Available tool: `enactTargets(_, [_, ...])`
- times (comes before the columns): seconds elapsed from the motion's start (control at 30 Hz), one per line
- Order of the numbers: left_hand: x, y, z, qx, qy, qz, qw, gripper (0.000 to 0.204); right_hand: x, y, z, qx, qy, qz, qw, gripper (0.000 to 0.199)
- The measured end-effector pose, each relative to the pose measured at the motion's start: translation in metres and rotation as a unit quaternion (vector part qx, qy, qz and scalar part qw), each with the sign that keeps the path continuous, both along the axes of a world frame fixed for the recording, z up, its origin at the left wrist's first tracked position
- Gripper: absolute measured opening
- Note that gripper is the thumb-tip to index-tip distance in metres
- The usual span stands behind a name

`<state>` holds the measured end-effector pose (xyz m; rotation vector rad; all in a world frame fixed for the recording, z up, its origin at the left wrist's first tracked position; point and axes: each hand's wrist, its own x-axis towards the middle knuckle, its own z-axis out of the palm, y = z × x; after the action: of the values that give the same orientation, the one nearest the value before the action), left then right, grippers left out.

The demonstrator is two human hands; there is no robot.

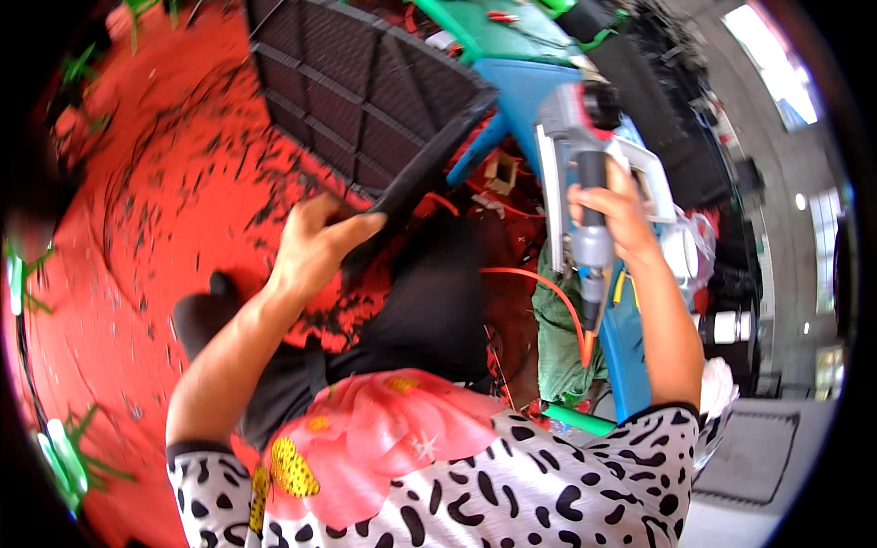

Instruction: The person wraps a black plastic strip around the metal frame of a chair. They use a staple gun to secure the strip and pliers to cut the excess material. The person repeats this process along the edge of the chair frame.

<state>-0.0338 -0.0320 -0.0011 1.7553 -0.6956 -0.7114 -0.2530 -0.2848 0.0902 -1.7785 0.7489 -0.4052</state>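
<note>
My left hand [315, 242] grips the near edge of a black framed panel [365, 100], thumb on top and fingers curled round the rim. The panel is crossed by several dark straps and tilts up ahead of me, its near corner by my knee. In my right hand [621, 210] is a pneumatic staple gun [592, 247], grey with a red and black head and a long pale magazine. My fingers wrap its handle, and it is held up to the right, apart from the panel. An orange air hose [525, 272] joins its lower end.
A blue plastic stool [516, 87] stands behind the staple gun, with a green table or stool [466, 32] beyond it. Green cloth [557, 342] hangs below the tool. A small cardboard box [500, 173] lies under the stool. Black scraps litter the red floor [155, 210].
</note>
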Motion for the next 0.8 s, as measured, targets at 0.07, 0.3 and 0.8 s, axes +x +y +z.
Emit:
enactTargets(0.07, [-0.004,-0.004,0.005,-0.014,0.015,-0.033,0.999,0.027,-0.002,-0.047,-0.028,-0.059,0.052,-0.024,0.997,0.058])
enactTargets(0.3, [-0.012,-0.003,-0.003,-0.052,0.064,-0.01,0.997,0.029,0.017,-0.167,-0.08,-0.245,0.371,-0.125,0.887,0.073])
enactTargets(0.8, [-0.024,0.007,-0.009,-0.128,0.128,0.084,0.98,0.018,-0.046,-0.248,-0.124,-0.341,0.174,-0.182,0.906,0.046])
